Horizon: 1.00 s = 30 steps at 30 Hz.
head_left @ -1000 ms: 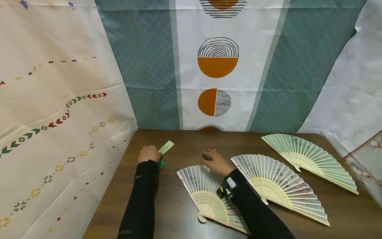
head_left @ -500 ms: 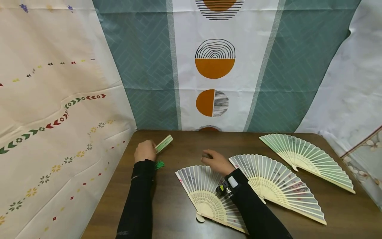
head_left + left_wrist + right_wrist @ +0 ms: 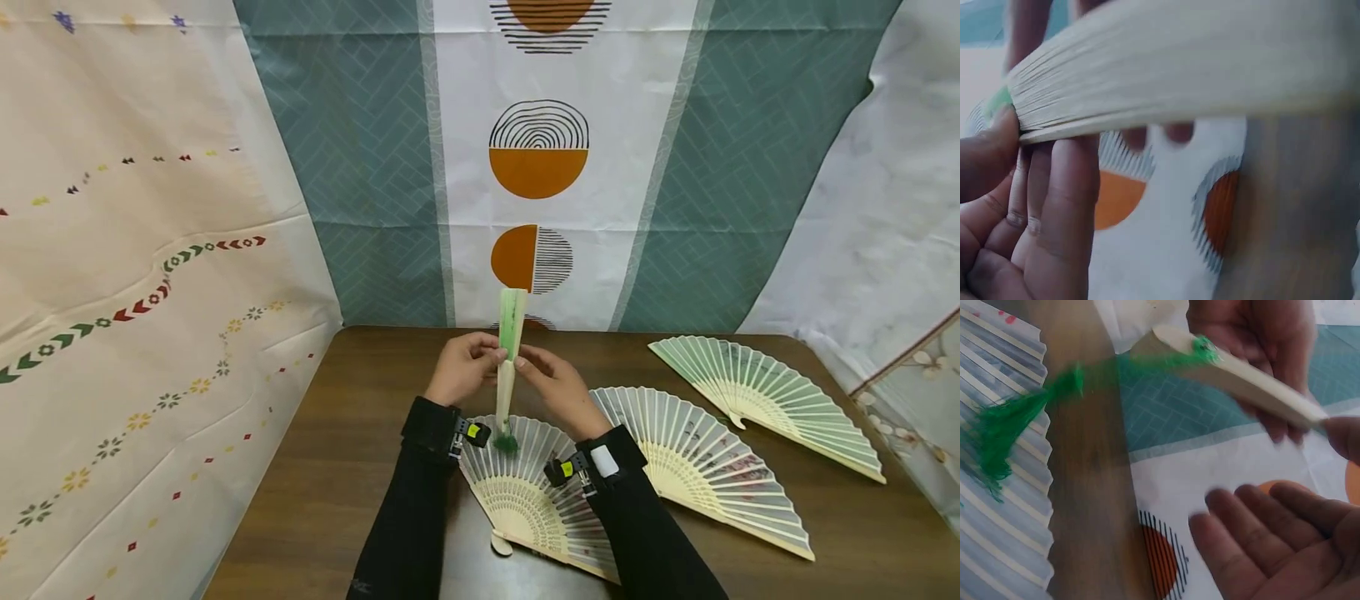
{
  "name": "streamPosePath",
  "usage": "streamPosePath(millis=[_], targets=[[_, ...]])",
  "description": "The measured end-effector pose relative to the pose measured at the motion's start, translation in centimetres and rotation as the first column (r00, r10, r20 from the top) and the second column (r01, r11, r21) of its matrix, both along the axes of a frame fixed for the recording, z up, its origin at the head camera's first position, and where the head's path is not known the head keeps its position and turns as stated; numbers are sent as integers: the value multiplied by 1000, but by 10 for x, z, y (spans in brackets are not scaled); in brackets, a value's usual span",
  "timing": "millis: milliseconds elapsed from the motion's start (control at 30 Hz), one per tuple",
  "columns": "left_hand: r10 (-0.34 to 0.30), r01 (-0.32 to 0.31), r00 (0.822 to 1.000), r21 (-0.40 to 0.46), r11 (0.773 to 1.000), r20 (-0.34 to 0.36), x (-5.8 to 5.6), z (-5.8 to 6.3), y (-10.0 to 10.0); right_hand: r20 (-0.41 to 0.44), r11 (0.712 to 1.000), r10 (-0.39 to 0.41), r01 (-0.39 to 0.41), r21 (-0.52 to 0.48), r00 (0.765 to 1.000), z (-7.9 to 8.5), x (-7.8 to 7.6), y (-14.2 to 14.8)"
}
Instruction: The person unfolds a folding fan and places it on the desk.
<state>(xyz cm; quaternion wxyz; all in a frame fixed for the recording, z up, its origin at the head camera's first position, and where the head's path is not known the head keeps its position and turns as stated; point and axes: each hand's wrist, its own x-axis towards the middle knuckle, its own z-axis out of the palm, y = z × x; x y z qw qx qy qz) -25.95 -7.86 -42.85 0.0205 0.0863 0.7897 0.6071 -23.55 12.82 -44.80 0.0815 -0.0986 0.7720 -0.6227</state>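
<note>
A folded hand fan (image 3: 510,333), pale wood below and green fabric above, stands upright over the table. My left hand (image 3: 462,367) pinches it where wood and green meet; in the left wrist view, the left thumb (image 3: 994,147) lies along its edge. My right hand (image 3: 558,390) is at the fan's other side. In the right wrist view, the right thumb (image 3: 1342,437) touches the fan while the four fingers stretch out straight, apart from it. A green tassel (image 3: 506,442) hangs from the fan's lower end, above a spread white fan (image 3: 525,508).
Further right on the brown table (image 3: 330,467) lie another open white fan (image 3: 720,475) and an open light green fan (image 3: 772,404). Patterned cloths (image 3: 375,167) hang behind the table's back edge and along its left side.
My left hand has lifted the folded fan off the table's left side and brought it to the middle. My right hand has moved slightly to meet it.
</note>
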Motion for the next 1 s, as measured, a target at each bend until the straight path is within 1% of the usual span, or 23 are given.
streamPosePath(millis=[100, 167, 233, 333, 500, 700, 800, 1000], targets=[[-25, 24, 999, 10, 1000, 48, 0, -6, 15, 23, 995, 2, 0, -100, 1000, -3, 2, 2], [-16, 16, 998, 5, 1000, 61, 0, -10, 21, 50, 987, -8, 15, -160, 999, -7, 3, 3], [-5, 6, 998, -12, 1000, 66, 0, -13, 26, 67, 982, -21, 33, -184, 997, -11, 4, 4], [3, 0, 997, -41, 999, 72, 1, -16, 31, 97, 977, -74, 91, -191, 993, -17, 6, 4], [2, 3, 994, -43, 999, 108, 0, -21, 37, 108, 968, -169, 186, -166, 980, -24, 7, 4], [15, -7, 995, -76, 997, 96, -1, -26, 41, 124, 956, -210, 230, -184, 970, -29, 6, 4], [22, -14, 995, -91, 996, 93, -2, -28, 43, 132, 949, -244, 264, -170, 961, -30, 5, 4], [45, -38, 993, -69, 997, 105, -2, -29, 45, 152, 940, -284, 306, -151, 947, -29, 4, 7]])
